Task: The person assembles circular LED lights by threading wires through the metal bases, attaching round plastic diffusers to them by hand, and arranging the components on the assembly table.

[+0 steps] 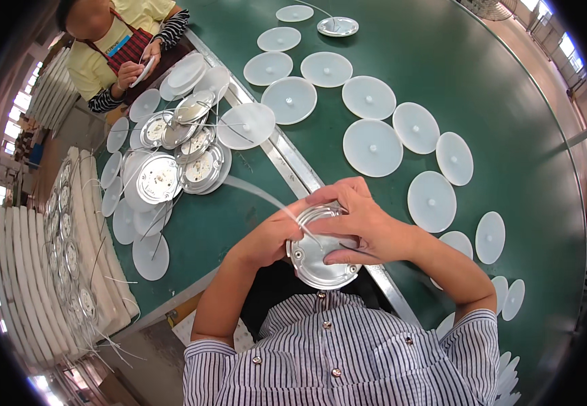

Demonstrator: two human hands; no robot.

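Close to my chest, both hands grip a round silver metal lamp base (pixel 320 267) with small screw holes and a stepped rim. My left hand (pixel 281 233) is closed on its left edge. My right hand (pixel 368 227) wraps the far right edge, its thumb lying across the metal face. A white cable (pixel 260 193) arcs from the base toward the left, and a dark thin wire (pixel 358 250) shows by my right thumb. The underside of the base is hidden.
White translucent discs (pixel 372 147) with central knobs are spread over the green table (pixel 510 135). At left lies a pile of metal lamp bases (pixel 158 177) with wires. A metal rail (pixel 273 149) divides the tables. A co-worker (pixel 121 47) handles a disc; padded stacks (pixel 30 284) stand at left.
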